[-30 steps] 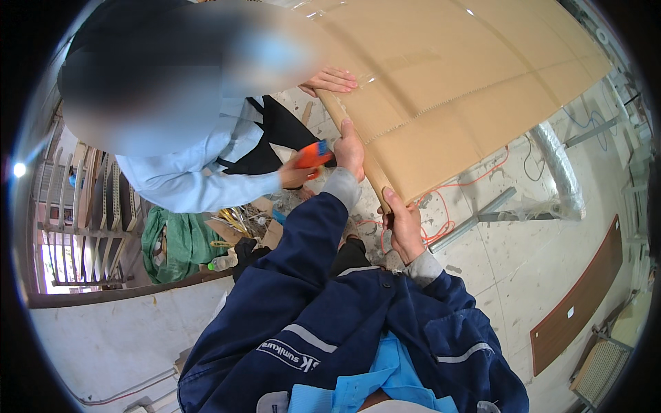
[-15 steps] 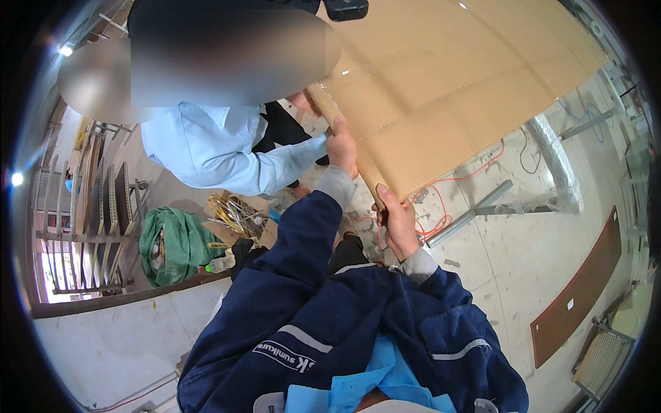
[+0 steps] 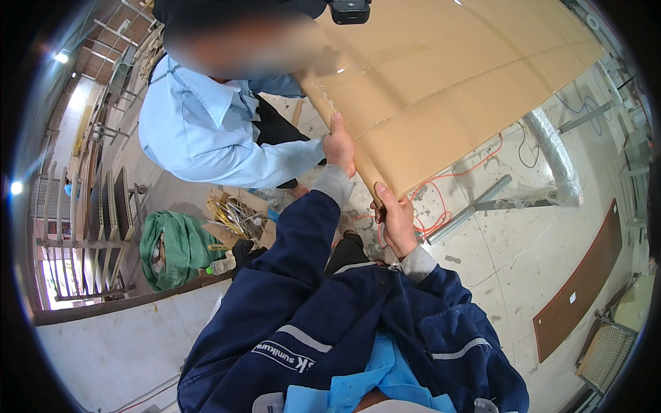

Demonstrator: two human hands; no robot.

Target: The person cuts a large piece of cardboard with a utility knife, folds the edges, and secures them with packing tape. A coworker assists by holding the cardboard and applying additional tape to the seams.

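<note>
A large brown cardboard sheet (image 3: 427, 89) spreads across the upper middle and right, creased along its length, with its near left edge folded over into a thick lip. My left hand (image 3: 339, 146) is closed around that folded edge, thumb lying on top. Lower down, at the sheet's near corner, my right hand (image 3: 398, 224) pinches the edge with its thumb on top and fingers underneath. A co-worker in a light blue shirt (image 3: 200, 124) stands on the left, leaning over the same edge. One of that person's sleeves ends behind my left hand, so the hand there is hidden.
A green sack (image 3: 172, 251) and a box of scraps (image 3: 237, 217) stand at lower left, by a white low wall (image 3: 138, 351). Orange hose (image 3: 441, 206), metal bars (image 3: 475, 210) and a plastic-wrapped tube (image 3: 551, 151) lie on the floor. A brown panel (image 3: 582, 286) is at right.
The co-worker's head and upper body have shifted up and back, and one of their hands on the edge is no longer visible. My hands keep their hold, nearly still.
</note>
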